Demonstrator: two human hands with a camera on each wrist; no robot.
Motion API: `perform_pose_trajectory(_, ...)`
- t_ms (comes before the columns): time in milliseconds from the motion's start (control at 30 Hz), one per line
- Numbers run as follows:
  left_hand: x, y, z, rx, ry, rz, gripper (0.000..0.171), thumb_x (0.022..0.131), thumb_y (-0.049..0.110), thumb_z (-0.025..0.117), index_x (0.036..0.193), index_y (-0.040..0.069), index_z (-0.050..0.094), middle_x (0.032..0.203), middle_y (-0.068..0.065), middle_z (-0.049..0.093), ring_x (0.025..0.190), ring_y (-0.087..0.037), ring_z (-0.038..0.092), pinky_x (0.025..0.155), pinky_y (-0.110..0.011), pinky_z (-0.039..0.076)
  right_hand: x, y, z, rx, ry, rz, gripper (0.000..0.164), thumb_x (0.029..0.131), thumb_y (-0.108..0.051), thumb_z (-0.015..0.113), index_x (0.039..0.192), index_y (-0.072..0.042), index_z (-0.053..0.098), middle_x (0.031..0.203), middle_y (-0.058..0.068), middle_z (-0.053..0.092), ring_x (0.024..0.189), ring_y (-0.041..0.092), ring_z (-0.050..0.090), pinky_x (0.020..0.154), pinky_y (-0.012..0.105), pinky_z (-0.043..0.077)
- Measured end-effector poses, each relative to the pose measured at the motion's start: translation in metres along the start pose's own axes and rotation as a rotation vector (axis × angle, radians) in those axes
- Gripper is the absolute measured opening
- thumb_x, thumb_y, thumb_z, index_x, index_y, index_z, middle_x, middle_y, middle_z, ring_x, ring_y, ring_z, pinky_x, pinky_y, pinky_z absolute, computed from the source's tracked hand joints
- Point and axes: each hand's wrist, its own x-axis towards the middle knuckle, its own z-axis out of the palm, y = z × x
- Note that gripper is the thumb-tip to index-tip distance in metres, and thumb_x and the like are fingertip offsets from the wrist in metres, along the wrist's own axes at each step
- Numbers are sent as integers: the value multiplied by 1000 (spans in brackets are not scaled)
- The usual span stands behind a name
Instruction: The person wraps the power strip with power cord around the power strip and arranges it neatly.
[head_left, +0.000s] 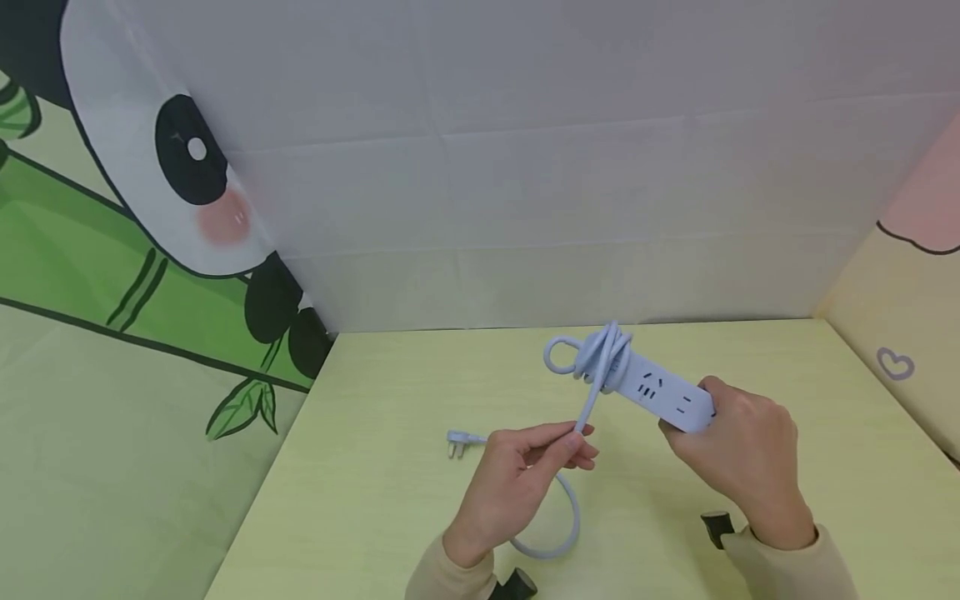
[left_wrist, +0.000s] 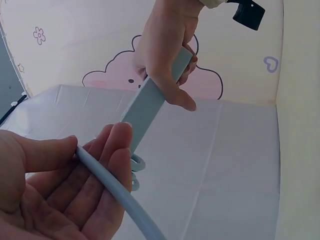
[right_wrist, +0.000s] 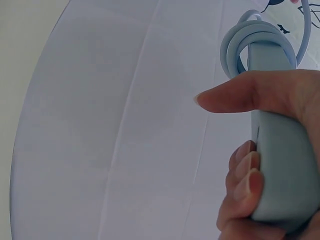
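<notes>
My right hand [head_left: 742,442] grips one end of a white power strip [head_left: 663,390], its socket face showing in the head view. In the right wrist view the fingers wrap the strip's body [right_wrist: 285,165] and the thumb lies across it. Several turns of cord [head_left: 607,354] are wound round the strip's far end, with one loop sticking out to the left. Between thumb and fingers, my left hand [head_left: 517,475] pinches the cord [left_wrist: 112,180] below those turns. Past the left hand the loose cord [head_left: 576,517] curves down and round to the three-pin plug [head_left: 463,440].
A pale yellow table [head_left: 360,500] lies beneath the hands. Behind it stands a creased white sheet [head_left: 525,192]. A panda-and-bamboo print [head_left: 150,242] covers the left wall, and the right wall [head_left: 900,308] carries a pink shape and a small heart. Each wrist wears a dark camera mount [head_left: 517,583].
</notes>
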Motion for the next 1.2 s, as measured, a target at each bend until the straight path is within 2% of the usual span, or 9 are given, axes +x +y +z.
perform_pose_trajectory(267,1,-1,-1,3,2,-13,24,102,22,62,114,7,75,97,-18,76,87,-16,75,90,-31,59,1,-5,-8,46,-5,24,23,57,-18,81,66,-10,61,49,-4,49,44,4,30,43,25,25)
perform_pose_trajectory(433,2,-2,-3,10,-11,-26,23,102,24,62,111,9,76,92,-16,76,84,-18,75,89,-31,59,1,-7,-12,74,-10,44,23,57,-17,81,65,-12,60,49,-4,50,44,2,29,43,24,25)
perform_pose_trajectory(700,4,-6,-9,-40,-87,21,24,104,20,59,114,3,74,91,-24,71,80,-8,70,84,-34,61,1,-9,-14,112,-46,51,26,59,-17,82,63,-14,57,49,-7,47,46,1,30,45,23,26)
perform_pose_trajectory(833,5,-8,-12,-75,-127,41,27,104,18,58,117,-1,72,89,-28,68,75,-7,65,77,-30,60,1,-10,-15,136,-66,66,26,61,-17,84,66,-14,59,51,-6,50,46,1,32,46,24,27)
perform_pose_trajectory(967,6,-11,-15,-85,-171,29,28,106,18,56,119,-2,70,90,-29,67,72,-6,62,71,-21,56,2,-11,-16,166,-89,112,28,61,-17,87,66,-15,59,52,-6,52,47,0,34,47,24,28)
perform_pose_trajectory(1200,9,-18,-22,-93,-240,94,29,107,14,52,120,-5,68,85,-26,61,60,-6,46,58,-15,41,3,-11,-22,229,-121,165,29,64,-18,89,67,-15,60,54,-5,53,48,2,37,46,24,29)
